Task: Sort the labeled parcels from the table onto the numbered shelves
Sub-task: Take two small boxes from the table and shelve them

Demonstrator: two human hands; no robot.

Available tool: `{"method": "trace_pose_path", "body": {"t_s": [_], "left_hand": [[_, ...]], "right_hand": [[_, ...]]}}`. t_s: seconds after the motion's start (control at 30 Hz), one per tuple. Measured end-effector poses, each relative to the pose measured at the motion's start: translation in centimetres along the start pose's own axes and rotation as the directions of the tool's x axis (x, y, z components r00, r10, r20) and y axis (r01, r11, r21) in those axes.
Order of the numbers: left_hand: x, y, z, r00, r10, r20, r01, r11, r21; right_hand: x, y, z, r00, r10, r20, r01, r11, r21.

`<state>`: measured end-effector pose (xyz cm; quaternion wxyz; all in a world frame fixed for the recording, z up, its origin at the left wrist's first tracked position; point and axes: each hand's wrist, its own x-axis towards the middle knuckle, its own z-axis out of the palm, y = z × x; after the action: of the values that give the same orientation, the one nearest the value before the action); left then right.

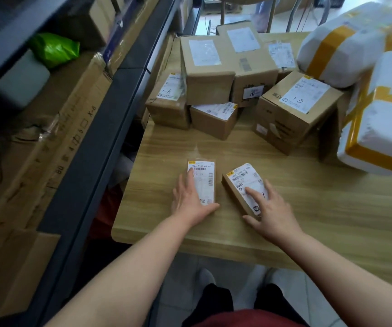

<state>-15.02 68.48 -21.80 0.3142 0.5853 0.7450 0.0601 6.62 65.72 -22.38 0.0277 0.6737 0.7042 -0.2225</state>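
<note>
Lays left hand [190, 199] flat on left parcel [205, 175], fingers straight, nothing clasped. Sets right hand [272, 208] over right parcel [242, 180], index finger on label, thumb at near end; grasping or merely resting, cannot tell. Both parcels flat on table [308, 208], just apart, near front edge; boxes [213, 74] piled behind.

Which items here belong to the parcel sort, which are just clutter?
Job: left hand on small parcel; right hand on second small parcel; stacked cartons; white foam boxes; table; shelf rack.
Lying about: green bag, flat cardboard on shelf, stool behind table.
</note>
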Motion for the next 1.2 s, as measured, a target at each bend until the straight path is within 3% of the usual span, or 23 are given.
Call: {"method": "trace_pose_path", "body": {"t_s": [0.13, 0.33, 0.53, 0.77, 0.93, 1.1, 1.2], "left_hand": [[0.2, 0.2, 1.6, 0.997, -0.082, -0.015, 0.082, 0.997, 0.005], [0.9, -0.2, 1.4, 0.995, -0.097, -0.014, 0.097, 0.995, 0.020], [-0.8, -0.6, 2.2, 0.990, -0.133, -0.056, 0.129, 0.988, -0.080], [-6.6, -1.8, 4.4, 0.953, -0.276, -0.121, 0.257, 0.954, -0.155], [-13.6, -2.5, 6.0, 0.843, -0.500, -0.199, 0.423, 0.844, -0.329], [-22.4, -3.9, 8.3, 0.664, -0.712, -0.227, 0.567, 0.678, -0.468], [-27.3, -4.4, 9.4, 0.561, -0.794, -0.233, 0.600, 0.585, -0.546]], "right_hand": [[-0.1, -0.3, 0.3, 1.000, 0.019, 0.005, -0.019, 0.999, 0.043], [0.1, -0.2, 0.1, 0.997, 0.069, -0.014, -0.067, 0.990, 0.123], [-0.3, 0.3, 0.8, 0.995, 0.065, -0.080, -0.049, 0.981, 0.188], [-1.4, 2.1, 0.5, 0.994, -0.091, 0.055, 0.077, 0.973, 0.216], [-2.5, 2.5, 0.0, 0.923, -0.354, 0.147, 0.346, 0.935, 0.078], [-5.4, 0.2, 1.5, 0.788, -0.589, 0.180, 0.593, 0.804, 0.036], [-8.1, -2.0, 2.5, 0.663, -0.699, 0.268, 0.726, 0.687, -0.006]]}}
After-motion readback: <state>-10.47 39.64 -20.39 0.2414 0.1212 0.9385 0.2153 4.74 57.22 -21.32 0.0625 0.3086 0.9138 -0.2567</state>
